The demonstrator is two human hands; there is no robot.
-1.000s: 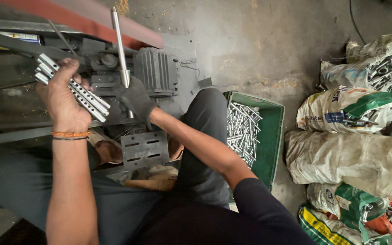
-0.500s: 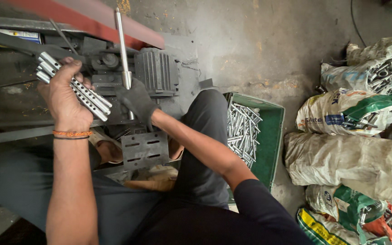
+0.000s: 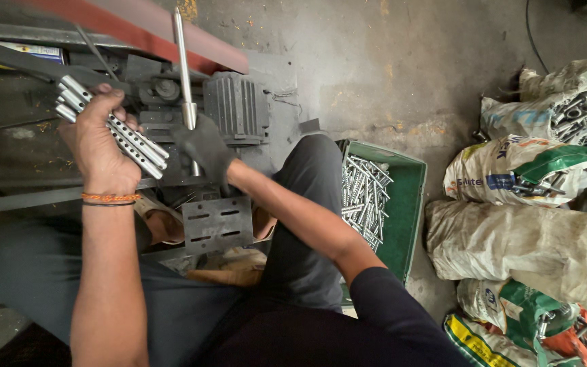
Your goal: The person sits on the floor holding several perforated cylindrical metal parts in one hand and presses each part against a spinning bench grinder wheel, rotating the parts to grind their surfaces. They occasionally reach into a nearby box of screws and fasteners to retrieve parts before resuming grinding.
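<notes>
My left hand (image 3: 100,146) grips a bundle of perforated metal tubes (image 3: 130,139), held slanted in front of a dark machine (image 3: 229,105). An orange thread band circles that wrist. My right hand (image 3: 205,149), in a dark glove, is closed on a long shiny metal rod (image 3: 181,61) that stands nearly upright beside the machine's ribbed motor housing. A slotted metal plate (image 3: 217,223) lies just below the gloved hand, between my knees.
A green crate (image 3: 409,204) with several metal tubes sits on the floor to the right of my knee. Stuffed sacks (image 3: 524,241), some showing metal parts, are piled at the right. A red bar (image 3: 137,27) runs above the machine. The floor is grey concrete.
The upright rod has shifted slightly right and its top reaches higher in the frame. The left hand and its bundle have barely moved.
</notes>
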